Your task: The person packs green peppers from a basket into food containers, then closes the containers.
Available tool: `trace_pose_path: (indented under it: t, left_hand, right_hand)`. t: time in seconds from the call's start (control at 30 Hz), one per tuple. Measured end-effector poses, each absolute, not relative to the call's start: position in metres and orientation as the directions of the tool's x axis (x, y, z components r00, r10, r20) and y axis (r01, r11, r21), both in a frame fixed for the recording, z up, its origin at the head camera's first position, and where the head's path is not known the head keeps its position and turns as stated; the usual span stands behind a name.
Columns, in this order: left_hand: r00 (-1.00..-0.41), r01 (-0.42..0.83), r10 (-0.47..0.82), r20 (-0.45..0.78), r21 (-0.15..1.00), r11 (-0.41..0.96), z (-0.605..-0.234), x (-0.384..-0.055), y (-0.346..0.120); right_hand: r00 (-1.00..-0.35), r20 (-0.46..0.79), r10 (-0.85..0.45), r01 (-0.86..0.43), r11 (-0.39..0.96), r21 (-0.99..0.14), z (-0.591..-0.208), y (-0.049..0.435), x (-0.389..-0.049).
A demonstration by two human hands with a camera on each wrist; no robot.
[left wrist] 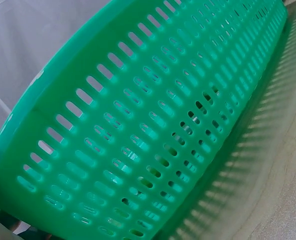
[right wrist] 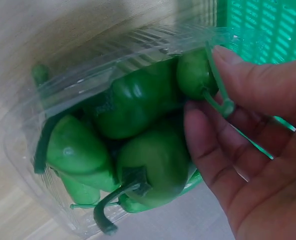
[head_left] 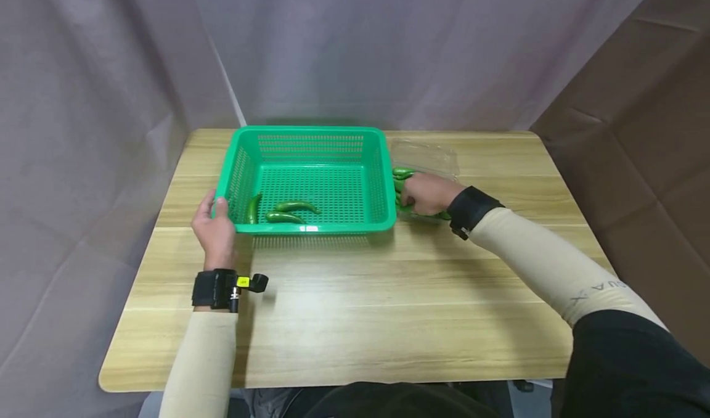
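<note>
A green plastic basket (head_left: 310,228) sits on the table, and my left hand (head_left: 215,236) holds its near left corner, thumb over the rim. In the left wrist view, the slotted basket wall (left wrist: 152,115) fills most of the picture. Inside lie three green chili peppers (head_left: 296,206) towards the near left. To the right of the basket, my right hand (head_left: 428,194) reaches into a clear plastic box (right wrist: 18,130) with several green peppers (right wrist: 152,165). Thumb and fingers pinch one small green pepper (right wrist: 191,75) near its stem, at the box's side by the basket.
The clear lid (head_left: 424,156) of the box stands raised behind it. A wooden table (head_left: 388,319) carries everything, and a grey curtain (head_left: 333,48) hangs along its far edge. Brown cloth (head_left: 638,128) hangs on the right.
</note>
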State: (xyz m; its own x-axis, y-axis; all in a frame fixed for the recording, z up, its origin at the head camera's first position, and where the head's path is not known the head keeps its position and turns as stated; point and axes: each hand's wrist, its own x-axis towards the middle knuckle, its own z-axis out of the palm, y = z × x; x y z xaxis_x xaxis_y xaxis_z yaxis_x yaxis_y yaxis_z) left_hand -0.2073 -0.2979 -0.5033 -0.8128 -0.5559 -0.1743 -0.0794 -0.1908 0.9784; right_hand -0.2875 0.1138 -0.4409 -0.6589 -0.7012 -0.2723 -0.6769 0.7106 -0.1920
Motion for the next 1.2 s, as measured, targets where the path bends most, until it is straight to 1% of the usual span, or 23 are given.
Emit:
trace_pose_path:
  t: [0.13,0.23,0.33,0.43,0.53,0.6,0.67,0.77,0.9,1.0,1.1,1.2]
  left_hand:
    - [-0.82,-0.077,-0.548,-0.164,0.981,-0.177,-0.503,-0.208,-0.292]
    - [-0.834,-0.075,-0.529,-0.159,0.981,-0.176,-0.503,-0.209,-0.287]
    - [-0.84,-0.072,-0.52,-0.153,0.982,-0.172,-0.502,-0.21,-0.284]
    - [-0.837,-0.065,-0.527,-0.148,0.983,-0.173,-0.502,-0.211,-0.282]
    - [-0.838,-0.057,-0.526,-0.145,0.982,-0.18,-0.502,-0.212,-0.28]
    - [-0.838,-0.054,-0.526,-0.144,0.982,-0.182,-0.502,-0.212,-0.278]
    - [-0.839,-0.052,-0.526,-0.137,0.983,-0.174,-0.503,-0.212,-0.276]
    - [-0.841,-0.06,-0.523,-0.138,0.985,-0.163,-0.504,-0.21,-0.274]
    - [-0.843,-0.078,-0.517,-0.151,0.984,-0.161,-0.505,-0.206,-0.271]
    - [-0.84,-0.077,-0.521,-0.152,0.984,-0.162,-0.507,-0.204,-0.269]
    - [-0.841,-0.057,-0.523,-0.136,0.985,-0.164,-0.507,-0.203,-0.266]
    - [-0.847,-0.03,-0.52,-0.109,0.987,-0.157,-0.508,-0.201,-0.262]
  right_hand:
    - [-0.645,-0.293,-0.705,-0.672,0.707,-0.22,-0.439,0.119,-0.287]
    - [-0.665,-0.294,-0.687,-0.648,0.726,-0.231,-0.431,0.124,-0.287]
    - [-0.713,-0.238,-0.659,-0.621,0.752,-0.222,-0.418,0.123,-0.291]
    - [-0.74,-0.144,-0.657,-0.625,0.75,-0.215,-0.402,0.112,-0.297]
    - [-0.736,-0.082,-0.672,-0.646,0.733,-0.215,-0.388,0.091,-0.3]
    - [-0.725,-0.089,-0.683,-0.656,0.724,-0.212,-0.383,0.072,-0.303]
    - [-0.703,-0.13,-0.699,-0.672,0.713,-0.201,-0.381,0.05,-0.306]
    - [-0.655,-0.237,-0.717,-0.695,0.695,-0.182,-0.385,0.014,-0.308]
    - [-0.577,-0.379,-0.724,-0.725,0.667,-0.171,-0.401,-0.036,-0.307]
    - [-0.526,-0.46,-0.716,-0.737,0.653,-0.174,-0.414,-0.071,-0.302]
    - [-0.482,-0.507,-0.715,-0.746,0.638,-0.19,-0.423,-0.098,-0.294]
    - [-0.448,-0.529,-0.721,-0.758,0.62,-0.202,-0.429,-0.115,-0.287]
